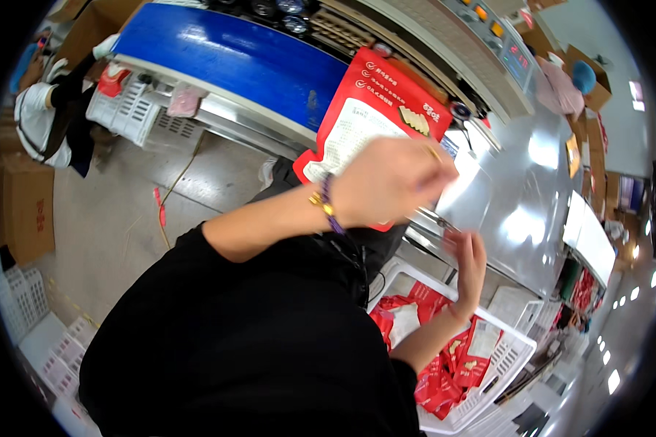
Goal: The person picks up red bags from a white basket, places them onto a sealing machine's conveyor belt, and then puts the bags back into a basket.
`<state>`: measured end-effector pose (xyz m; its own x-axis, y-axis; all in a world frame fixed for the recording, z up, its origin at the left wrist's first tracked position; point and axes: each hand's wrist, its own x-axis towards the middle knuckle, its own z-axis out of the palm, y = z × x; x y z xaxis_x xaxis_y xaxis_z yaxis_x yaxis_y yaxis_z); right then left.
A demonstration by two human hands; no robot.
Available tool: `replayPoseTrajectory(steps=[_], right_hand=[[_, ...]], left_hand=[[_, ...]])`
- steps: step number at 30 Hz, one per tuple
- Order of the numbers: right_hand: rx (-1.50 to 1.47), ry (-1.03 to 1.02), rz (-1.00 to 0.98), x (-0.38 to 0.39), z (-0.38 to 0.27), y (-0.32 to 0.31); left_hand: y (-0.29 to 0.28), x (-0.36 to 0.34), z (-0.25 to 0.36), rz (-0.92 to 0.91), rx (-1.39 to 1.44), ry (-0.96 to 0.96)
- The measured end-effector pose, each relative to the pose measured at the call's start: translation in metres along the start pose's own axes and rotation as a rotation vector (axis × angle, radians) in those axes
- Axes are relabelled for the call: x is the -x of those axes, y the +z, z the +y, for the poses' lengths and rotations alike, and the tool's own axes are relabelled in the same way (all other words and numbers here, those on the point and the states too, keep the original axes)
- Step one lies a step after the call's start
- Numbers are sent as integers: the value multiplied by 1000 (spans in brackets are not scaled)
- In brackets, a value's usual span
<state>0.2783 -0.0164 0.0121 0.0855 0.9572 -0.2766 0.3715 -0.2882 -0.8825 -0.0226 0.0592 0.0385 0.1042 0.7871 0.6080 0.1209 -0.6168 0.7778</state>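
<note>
A large red pouch (357, 124) with a white printed panel and a picture of pale food pieces stands at the edge of the machine, overlapping its blue belt. My left hand (393, 178), with a purple and gold bracelet at the wrist, is closed in front of the pouch's lower right part. Motion smears its fingertips, and I cannot make out what they grip. Lower and to the right, my right hand (470, 269) is raised with thumb and fingers apart, holding nothing visible. It hovers over the rim of a white plastic basket (514, 339) of several red pouches (444, 371).
A blue conveyor belt (233, 58) runs along the far side. A control panel (499, 36) is at the upper right, beside a shiny metal table (525, 197). Another person's gloved hand (106, 46) is at the far left. Cardboard boxes (33, 207) and white crates (127, 109) stand around.
</note>
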Motion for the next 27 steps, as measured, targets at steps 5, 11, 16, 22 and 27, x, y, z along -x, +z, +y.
replayPoseTrajectory(steps=[5,11,16,22,27], right_hand=[[-2,410,89,131,108,-55],[479,542,7,210,253,3],[522,488,534,227,266,40],[-80,386,842,238,135,-11],[-24,-51,773,203,12,-37]], left_hand=[[34,9,14,-218,179,73],[55,11,24,-381,183,-71],[66,11,33,-499,219,-218],[77,9,29,-714,270,-356],[105,18,31,-920,401,-29]])
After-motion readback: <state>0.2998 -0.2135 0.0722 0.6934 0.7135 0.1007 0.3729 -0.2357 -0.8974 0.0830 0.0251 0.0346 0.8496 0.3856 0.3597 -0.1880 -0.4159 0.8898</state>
